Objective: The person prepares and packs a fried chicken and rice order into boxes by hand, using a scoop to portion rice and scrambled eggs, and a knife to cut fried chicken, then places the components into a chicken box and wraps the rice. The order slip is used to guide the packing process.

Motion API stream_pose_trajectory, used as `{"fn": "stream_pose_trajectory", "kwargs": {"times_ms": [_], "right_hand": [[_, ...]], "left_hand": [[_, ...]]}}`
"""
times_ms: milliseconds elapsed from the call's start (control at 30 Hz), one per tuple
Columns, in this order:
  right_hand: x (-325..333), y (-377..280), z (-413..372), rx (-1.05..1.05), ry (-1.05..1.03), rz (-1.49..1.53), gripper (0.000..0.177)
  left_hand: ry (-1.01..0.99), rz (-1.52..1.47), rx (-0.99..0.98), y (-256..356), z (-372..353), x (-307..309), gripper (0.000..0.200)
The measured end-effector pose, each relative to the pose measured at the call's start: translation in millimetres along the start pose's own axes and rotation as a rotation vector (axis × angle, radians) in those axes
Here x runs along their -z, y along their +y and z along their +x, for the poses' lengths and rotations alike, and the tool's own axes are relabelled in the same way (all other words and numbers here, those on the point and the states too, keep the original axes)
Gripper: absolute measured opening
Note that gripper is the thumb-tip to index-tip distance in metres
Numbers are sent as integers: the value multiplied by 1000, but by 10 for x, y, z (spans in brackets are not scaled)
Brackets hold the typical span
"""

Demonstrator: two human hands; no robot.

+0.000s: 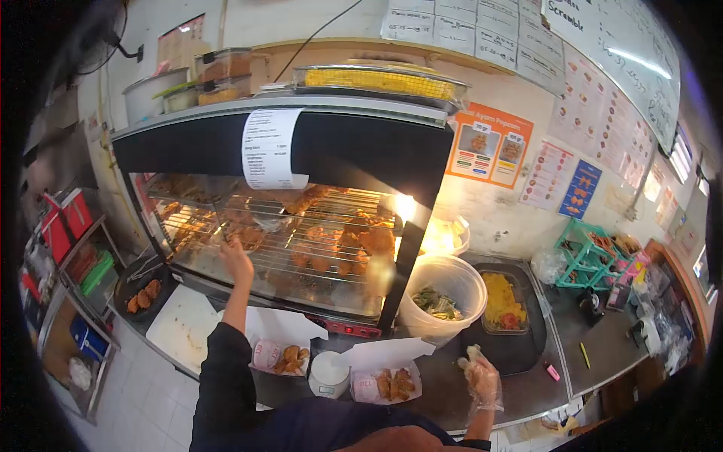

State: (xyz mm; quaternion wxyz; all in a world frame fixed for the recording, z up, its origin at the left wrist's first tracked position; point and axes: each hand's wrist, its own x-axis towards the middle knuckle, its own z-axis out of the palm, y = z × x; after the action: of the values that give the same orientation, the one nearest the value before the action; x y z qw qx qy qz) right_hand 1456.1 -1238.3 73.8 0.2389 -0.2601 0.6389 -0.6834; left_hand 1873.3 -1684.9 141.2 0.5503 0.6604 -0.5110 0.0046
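Note:
My bare left hand [237, 260] is raised to the glass front of the food warmer [339, 154], fingers stretched out at the pane. Fried chicken [316, 248] lies on wire racks behind the glass. My right hand [482, 378], in a clear plastic glove, hovers over the counter's front edge with its fingers closed. Something pale shows at its fingertips; I cannot tell what it is. Between my hands stand two open paper boxes, a left box [260, 325] and a right box [384, 352], each with fried chicken pieces and a printed packet. A white kitchen scale [329, 374] sits between them.
Right of the warmer stand a white tub [452, 290] of greens and a tray [501, 331] of yellow food. Farther right are a green rack [584, 256], a pink marker [552, 371] and a yellow pen [585, 355]. A white cutting board [181, 328] lies left.

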Motion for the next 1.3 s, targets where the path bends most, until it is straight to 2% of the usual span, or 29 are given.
{"fn": "stream_pose_trajectory", "kwargs": {"times_ms": [33, 133, 167, 233, 267, 333, 367, 433, 500, 567, 600, 633, 667, 700, 733, 800, 833, 900, 967, 1067, 1167, 1200, 1267, 1300], "right_hand": [[-236, -261, -24, -118, -54, 94, 35], [-591, -368, 88, -149, -473, 358, 55], [-763, -518, 33, -150, -522, 394, 59], [-1182, -887, -175, -142, -624, 461, 67], [-1397, -945, -202, -182, -755, 478, 69], [-1849, -863, -247, -292, -991, 485, 69], [-2107, -761, -233, -357, -1097, 474, 68], [-2485, -681, -410, -561, -1094, 440, 64], [-2749, -379, -466, -662, -1134, 498, 62], [-2996, -216, -570, -717, -1239, 533, 61], [-3089, -432, -752, -665, -1226, 409, 58], [-3241, -216, -775, -372, -1352, 279, 60], [-3401, 161, -768, -71, -1447, 144, 61], [-3528, 33, -900, -428, -1417, 277, 62], [-3656, -103, -1033, -779, -1302, 411, 62], [-3929, 178, -1134, -949, -1328, 605, 60], [-4046, 282, -1195, -1030, -1336, 704, 59], [-4257, 195, -1359, -933, -1354, 680, 58], [-4507, 118, -1444, -852, -1373, 645, 58], [-4793, 143, -1509, -801, -1369, 604, 58], [-4951, 255, -1516, -758, -1347, 565, 56], [-4980, 453, -1503, -711, -1368, 521, 55], [-4927, 825, -1540, -652, -1364, 451, 52], [-4845, 981, -1578, -635, -1341, 429, 51]], "left_hand": [[24, -212, 137, 67, -7, 32, 45], [-36, -334, 90, -131, 53, 18, 54], [-22, -330, 49, -40, -16, 189, 56], [9, -331, -32, 510, -324, 591, 61], [-66, -512, -139, 545, -502, 566, 64], [-220, -506, -557, 697, -1094, 856, 73], [-525, -608, -607, 737, -1353, 1032, 77], [-903, -628, -332, 820, -1611, 1408, 81], [-998, -711, 117, 505, -1647, 1374, 67], [-1037, -773, 74, -242, -1530, 1059, 42], [-1067, -706, 27, -408, -1408, 1160, 31], [-1099, -636, -21, -549, -1281, 1267, 21], [-1068, -659, 19, -693, -1166, 1339, 19], [-1041, -681, 58, -834, -1061, 1398, 16], [-1019, -704, 98, -1000, -952, 1454, 14], [-926, -581, -46, -1541, -630, 1405, 11], [-944, -511, 23, -1634, -429, 1485, 10], [-966, -478, 101, -1761, -76, 1631, 10], [-961, -629, 485, -1580, 49, 1784, 13], [-1452, -522, 243, -1684, 180, 1837, 15], [-1238, -380, -53, -2117, 405, 1521, 16], [-1157, -393, -67, -2278, 536, 1415, 11], [-1010, -318, 46, -2607, 868, 1279, 9], [-971, -105, 20, -3019, 1077, 1085, 17]]}}
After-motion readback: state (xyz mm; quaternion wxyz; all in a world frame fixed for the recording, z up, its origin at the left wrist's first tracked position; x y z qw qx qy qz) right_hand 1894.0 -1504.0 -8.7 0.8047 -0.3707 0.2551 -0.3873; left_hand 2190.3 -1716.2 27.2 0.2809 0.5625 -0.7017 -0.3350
